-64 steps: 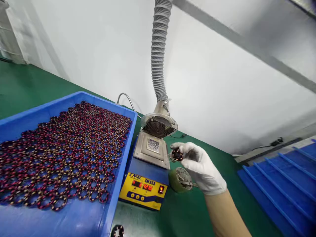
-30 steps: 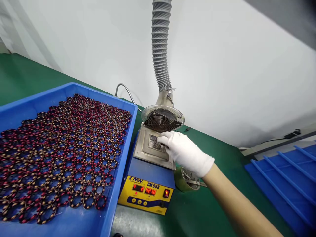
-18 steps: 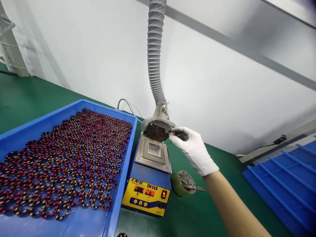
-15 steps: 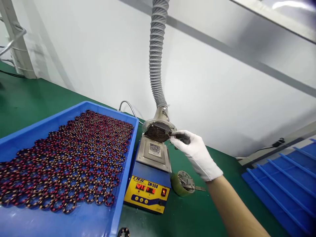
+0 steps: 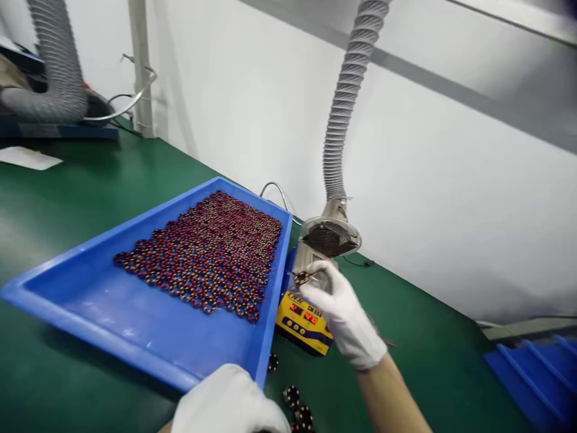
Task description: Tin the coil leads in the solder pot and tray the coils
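Currently, the right hand (image 5: pixel 342 316) has its fingers clamped on a dark ring (image 5: pixel 301 278) near the yellow-fronted machine (image 5: pixel 302 325). The left hand (image 5: pixel 228 402) appears by the near rim of the blue tray (image 5: pixel 148 328) of rows of rings (image 5: pixel 220 246); whether its fingers are closed, I cannot tell.

Your right hand (image 5: pixel 336 304), near the centre, and your left hand (image 5: pixel 228 403), bottom centre, wear matt white cloth gloves (image 5: pixel 356 334). The long blue plastic tray (image 5: pixel 148 319), left of centre, looks smooth with a soft gloss; its small dark rings flecked red and tan (image 5: pixel 225 240) look knobbly. Your green tabletop (image 5: pixel 433 355) is smooth with a dull sheen. The grey ribbed hose (image 5: pixel 345 111), upper right of centre, looks matt and corrugated.
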`<action>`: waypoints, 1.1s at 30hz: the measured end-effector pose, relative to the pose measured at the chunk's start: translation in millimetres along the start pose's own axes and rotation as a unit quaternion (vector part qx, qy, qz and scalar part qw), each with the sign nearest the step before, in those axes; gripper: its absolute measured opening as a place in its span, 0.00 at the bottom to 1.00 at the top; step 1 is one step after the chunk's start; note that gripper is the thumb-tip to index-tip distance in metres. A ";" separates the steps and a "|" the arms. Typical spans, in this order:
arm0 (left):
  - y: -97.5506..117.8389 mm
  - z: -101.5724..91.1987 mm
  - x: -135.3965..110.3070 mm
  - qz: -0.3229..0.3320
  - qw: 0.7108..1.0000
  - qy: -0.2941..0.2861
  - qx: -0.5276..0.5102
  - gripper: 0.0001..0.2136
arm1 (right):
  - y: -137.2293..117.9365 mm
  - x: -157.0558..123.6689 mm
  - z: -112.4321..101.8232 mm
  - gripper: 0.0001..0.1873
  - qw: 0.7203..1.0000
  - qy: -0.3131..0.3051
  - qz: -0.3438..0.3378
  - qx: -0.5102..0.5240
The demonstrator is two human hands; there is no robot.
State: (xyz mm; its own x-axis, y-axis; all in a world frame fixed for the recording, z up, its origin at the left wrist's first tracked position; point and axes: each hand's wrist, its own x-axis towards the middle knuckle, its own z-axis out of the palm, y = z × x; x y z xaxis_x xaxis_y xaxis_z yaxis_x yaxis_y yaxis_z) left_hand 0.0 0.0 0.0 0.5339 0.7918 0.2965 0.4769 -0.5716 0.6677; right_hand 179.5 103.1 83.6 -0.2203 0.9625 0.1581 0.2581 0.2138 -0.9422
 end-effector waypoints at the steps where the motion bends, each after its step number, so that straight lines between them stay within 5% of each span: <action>1: 1.2 2.3 0.7 0.014 1.000 -0.001 -0.002 0.10 | 5.8 -1.1 17.3 0.13 0.997 -0.048 -0.009 -0.063; 3: 2.8 7.1 2.2 0.048 0.999 -0.004 0.005 0.11 | 16.6 -2.2 51.6 0.11 0.953 -0.156 -0.062 -0.251; 5: 5.5 10.6 2.9 0.056 0.998 -0.014 0.038 0.09 | 26.0 -1.1 81.7 0.07 0.856 -0.254 -0.135 -0.430; 7: 10.0 12.2 2.7 0.018 0.997 -0.011 0.080 0.08 | 33.3 1.9 104.5 0.04 0.794 -0.299 -0.174 -0.499; 10: 16.8 9.2 2.0 -0.026 0.996 -0.007 0.090 0.06 | 36.5 7.4 122.2 0.06 0.777 -0.290 -0.191 -0.526; 14: 19.1 -2.9 1.8 0.030 0.998 -0.060 0.012 0.03 | 23.0 6.4 110.9 0.11 0.782 -0.249 -0.185 -0.541; 19: 15.2 -15.0 1.6 0.010 0.996 -0.067 -0.066 0.04 | 10.0 -34.9 55.2 0.16 0.888 -0.154 -0.132 -0.414; 22: 12.1 -20.2 4.7 -0.054 0.977 -0.053 -0.200 0.10 | 24.4 -70.7 31.1 0.14 0.879 -0.165 -0.035 -0.446; 26: 11.6 -21.3 9.3 -0.164 0.937 0.013 -0.309 0.14 | 61.1 -92.6 30.7 0.11 0.881 -0.148 0.035 -0.449; 30: 11.2 -13.8 7.6 -0.209 0.939 0.035 -0.271 0.15 | 85.0 -87.6 37.9 0.06 0.909 -0.106 0.050 -0.399; 33: 10.2 -15.1 12.4 -0.231 0.943 0.052 -0.234 0.16 | 79.4 -81.3 27.7 0.06 0.932 -0.042 0.055 -0.356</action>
State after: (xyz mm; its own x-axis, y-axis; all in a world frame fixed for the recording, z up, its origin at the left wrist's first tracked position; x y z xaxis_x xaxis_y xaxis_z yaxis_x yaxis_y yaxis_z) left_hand 0.9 7.2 20.8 0.2625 0.9636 -0.0505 0.2688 -0.0228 0.9629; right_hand 191.9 37.2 -12.3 -0.2212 0.9750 0.0204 0.8360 0.2003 -0.5108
